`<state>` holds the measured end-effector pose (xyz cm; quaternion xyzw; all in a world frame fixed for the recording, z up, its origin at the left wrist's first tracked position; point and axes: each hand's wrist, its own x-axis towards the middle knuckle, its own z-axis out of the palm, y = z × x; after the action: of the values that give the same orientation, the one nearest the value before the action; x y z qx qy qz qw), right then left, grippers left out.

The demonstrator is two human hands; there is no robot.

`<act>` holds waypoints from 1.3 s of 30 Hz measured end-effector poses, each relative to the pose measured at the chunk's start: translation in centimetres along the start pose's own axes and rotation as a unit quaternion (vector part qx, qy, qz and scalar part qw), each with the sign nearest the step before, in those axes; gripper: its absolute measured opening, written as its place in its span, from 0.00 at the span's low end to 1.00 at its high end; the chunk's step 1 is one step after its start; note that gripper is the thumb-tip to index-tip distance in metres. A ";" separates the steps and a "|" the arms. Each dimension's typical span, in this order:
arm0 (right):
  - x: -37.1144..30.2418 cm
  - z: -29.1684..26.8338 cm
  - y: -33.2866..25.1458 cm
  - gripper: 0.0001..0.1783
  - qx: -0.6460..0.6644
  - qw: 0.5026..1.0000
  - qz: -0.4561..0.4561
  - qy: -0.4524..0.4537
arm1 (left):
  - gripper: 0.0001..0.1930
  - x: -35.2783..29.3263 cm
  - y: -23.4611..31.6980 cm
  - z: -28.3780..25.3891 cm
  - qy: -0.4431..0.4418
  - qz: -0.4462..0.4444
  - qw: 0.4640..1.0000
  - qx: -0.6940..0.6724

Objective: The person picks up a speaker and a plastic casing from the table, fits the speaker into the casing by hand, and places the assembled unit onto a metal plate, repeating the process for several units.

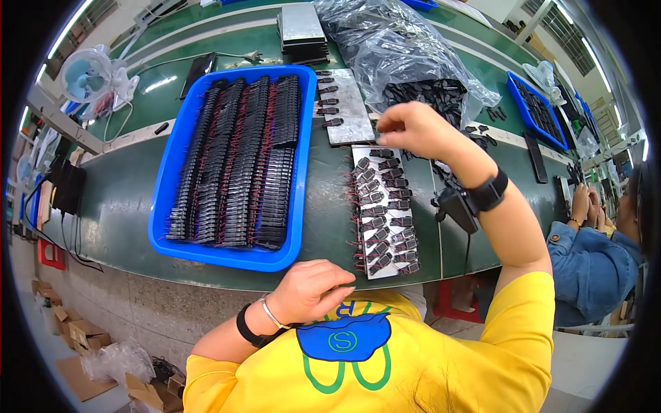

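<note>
My right hand (420, 131) is above the right edge of a bare metal plate (350, 110), its fingertips pinched together. Whatever they hold is too small to make out. Along that plate's left edge lie several small black parts (329, 102). Just below my right hand, a white board (385, 267) carries rows of small black parts with red wires (375, 211). By the table's front edge, my left hand (311, 290) rests between the blue tray (275, 259) and the board, thumb and loosely bent fingers apart, nothing visible between them.
Black wired parts (237, 162) fill the blue tray in rows. A clear plastic bag (392, 48) spills black pieces (427, 96) at the back. Stacked metal plates (301, 27) stand behind, a fan (86, 76) at far left. At right a co-worker in a denim sleeve (592, 268) sits near another blue tray (537, 110).
</note>
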<state>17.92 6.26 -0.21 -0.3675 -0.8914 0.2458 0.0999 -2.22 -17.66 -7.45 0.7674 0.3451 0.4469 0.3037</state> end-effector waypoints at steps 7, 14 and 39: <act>-2.0 1.8 1.3 0.16 -0.033 0.999 -0.010 0.014 | 0.08 0.0 0.2 0.3 -0.005 -0.005 1.000 0.017; -1.0 1.5 2.0 0.16 0.056 0.996 0.052 -0.038 | 0.08 0.0 0.3 0.5 0.001 -0.019 1.000 0.024; -17.1 8.1 -8.0 0.11 0.431 0.902 0.020 -0.001 | 0.11 1.5 2.9 1.6 -0.009 -0.344 0.847 -0.404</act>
<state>22.33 -13.60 -3.06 -0.3059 -0.6909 0.6084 0.2427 0.53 -18.37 -5.21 0.4131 0.3728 0.4066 0.7246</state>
